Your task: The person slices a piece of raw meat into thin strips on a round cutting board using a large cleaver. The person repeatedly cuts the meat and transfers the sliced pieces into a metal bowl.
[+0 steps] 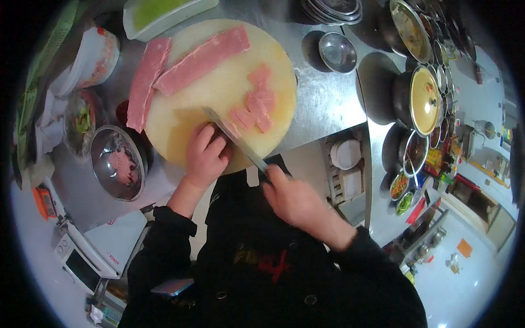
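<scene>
My right hand (301,203) grips the handle of a kitchen knife (240,142), whose blade points up and left over a round cutting board (197,108). Close against the blade's left side, my left hand (207,153) rests at the board's near edge with bent fingers; whether it holds any meat is hidden. Right of the blade lie several slices of pink raw meat (261,102). One long strip of raw meat (205,61) lies across the board's upper part, and a second strip of meat (148,82) overhangs its left edge.
A steel bowl (137,180) with meat pieces stands left of my left hand. Beyond the board are a white container (172,20) with green contents and a small metal bowl (337,52). Lidded pots, including one with a yellow lid (424,106), line the right counter.
</scene>
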A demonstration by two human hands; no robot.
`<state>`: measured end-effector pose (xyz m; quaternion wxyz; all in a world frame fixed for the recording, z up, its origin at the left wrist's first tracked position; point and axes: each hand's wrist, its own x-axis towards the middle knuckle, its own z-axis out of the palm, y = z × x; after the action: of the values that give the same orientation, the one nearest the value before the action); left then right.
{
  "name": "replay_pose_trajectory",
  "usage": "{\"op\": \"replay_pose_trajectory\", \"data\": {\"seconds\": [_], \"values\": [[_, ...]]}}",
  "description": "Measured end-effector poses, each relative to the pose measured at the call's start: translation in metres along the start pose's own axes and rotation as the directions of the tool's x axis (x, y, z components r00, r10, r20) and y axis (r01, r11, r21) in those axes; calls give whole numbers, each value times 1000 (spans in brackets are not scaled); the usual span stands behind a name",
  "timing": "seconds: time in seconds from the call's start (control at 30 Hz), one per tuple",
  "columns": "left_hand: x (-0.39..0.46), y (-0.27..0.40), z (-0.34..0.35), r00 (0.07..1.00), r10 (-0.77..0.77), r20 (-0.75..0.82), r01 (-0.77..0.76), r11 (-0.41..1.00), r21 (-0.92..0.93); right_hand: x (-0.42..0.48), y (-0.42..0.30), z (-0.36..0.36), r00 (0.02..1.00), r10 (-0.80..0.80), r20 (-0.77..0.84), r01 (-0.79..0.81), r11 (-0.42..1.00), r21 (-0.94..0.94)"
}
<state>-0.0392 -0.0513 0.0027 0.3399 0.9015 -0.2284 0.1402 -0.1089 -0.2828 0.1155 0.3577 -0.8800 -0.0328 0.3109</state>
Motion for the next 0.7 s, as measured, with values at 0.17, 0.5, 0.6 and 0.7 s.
{"op": "replay_pose_trajectory", "data": {"seconds": [0.17, 0.5, 0.6, 0.7], "values": [[-9, -1, 0, 1000, -3, 7, 3, 1000, 1, -26, 12, -31, 982, 160, 98, -162, 987, 9], [-5, -4, -4, 998, 21, 57, -18, 999, -43, -16, -21, -26, 994, 59, 95, -59, 998, 0], [-4, -4, -3, 998, 18, 52, -15, 998, -63, 16, -17, -10, 999, -13, 37, 12, 1000, 27], [-3, 1, -4, 999, 8, 52, -5, 998, -68, 4, -15, -13, 996, 33, 80, -35, 999, 24]]}}
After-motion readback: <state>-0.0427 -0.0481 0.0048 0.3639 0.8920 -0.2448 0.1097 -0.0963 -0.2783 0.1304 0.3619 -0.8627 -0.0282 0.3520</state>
